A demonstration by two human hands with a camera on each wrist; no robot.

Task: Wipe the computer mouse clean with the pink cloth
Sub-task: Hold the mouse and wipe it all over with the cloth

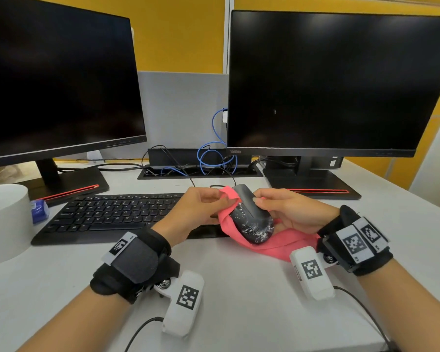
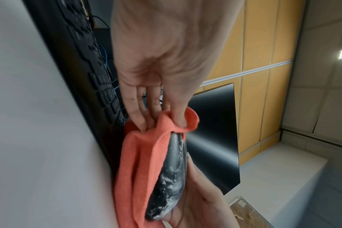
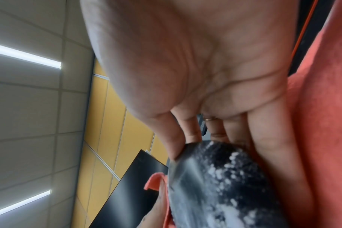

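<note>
A black computer mouse (image 1: 253,219) speckled with white residue is held just above the desk in front of the keyboard. My right hand (image 1: 282,212) cradles it from the right and below, thumb on its upper side. The pink cloth (image 1: 269,246) drapes under the mouse and trails toward my right wrist. My left hand (image 1: 208,207) pinches a fold of the cloth against the mouse's front left side. In the left wrist view my fingers pinch the cloth (image 2: 146,154) beside the mouse (image 2: 172,177). In the right wrist view the mouse (image 3: 224,185) lies on my fingers, cloth (image 3: 322,123) behind.
A black keyboard (image 1: 112,214) lies left of the hands. Two dark monitors (image 1: 56,80) (image 1: 340,82) stand behind on black bases. A white round container (image 1: 3,219) and a small blue item (image 1: 38,212) sit at the far left. Cables (image 1: 214,158) run into a desk slot.
</note>
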